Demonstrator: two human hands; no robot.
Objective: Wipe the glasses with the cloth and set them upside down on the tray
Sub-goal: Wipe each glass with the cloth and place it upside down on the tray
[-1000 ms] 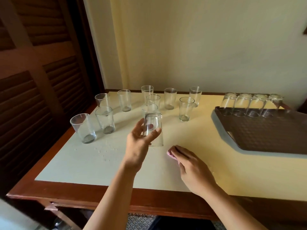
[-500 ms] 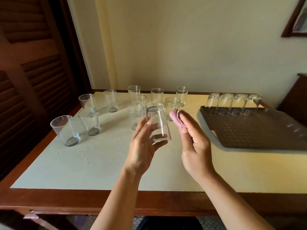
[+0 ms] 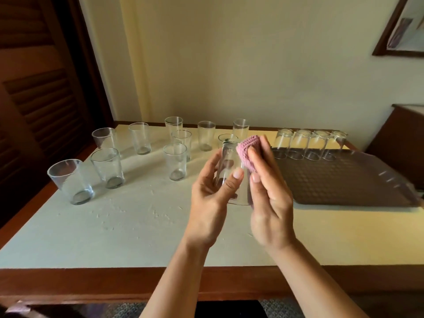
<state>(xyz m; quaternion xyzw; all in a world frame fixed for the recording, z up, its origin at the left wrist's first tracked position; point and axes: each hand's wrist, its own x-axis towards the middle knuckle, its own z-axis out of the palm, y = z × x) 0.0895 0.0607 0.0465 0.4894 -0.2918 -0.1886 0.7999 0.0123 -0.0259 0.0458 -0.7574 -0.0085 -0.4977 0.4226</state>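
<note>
My left hand (image 3: 210,198) grips a clear glass (image 3: 231,177) above the table, its base pointing away from me. My right hand (image 3: 268,196) holds a pink knitted cloth (image 3: 249,150) against the right side of that glass. Several more clear glasses stand upright on the table to the left and behind, the nearest one (image 3: 71,181) at the far left. A brown tray (image 3: 344,180) lies at the right, with several glasses (image 3: 309,144) standing upside down in a row along its far edge.
Water drops speckle the pale table top (image 3: 128,216), which has a dark wooden edge. A louvred wooden door (image 3: 34,88) stands at the left. A wooden cabinet (image 3: 403,129) and a framed picture (image 3: 401,26) are at the right.
My right hand picked the pink cloth up off the table and brought it against the glass. My left hand lifted the glass and drew it closer to me.
</note>
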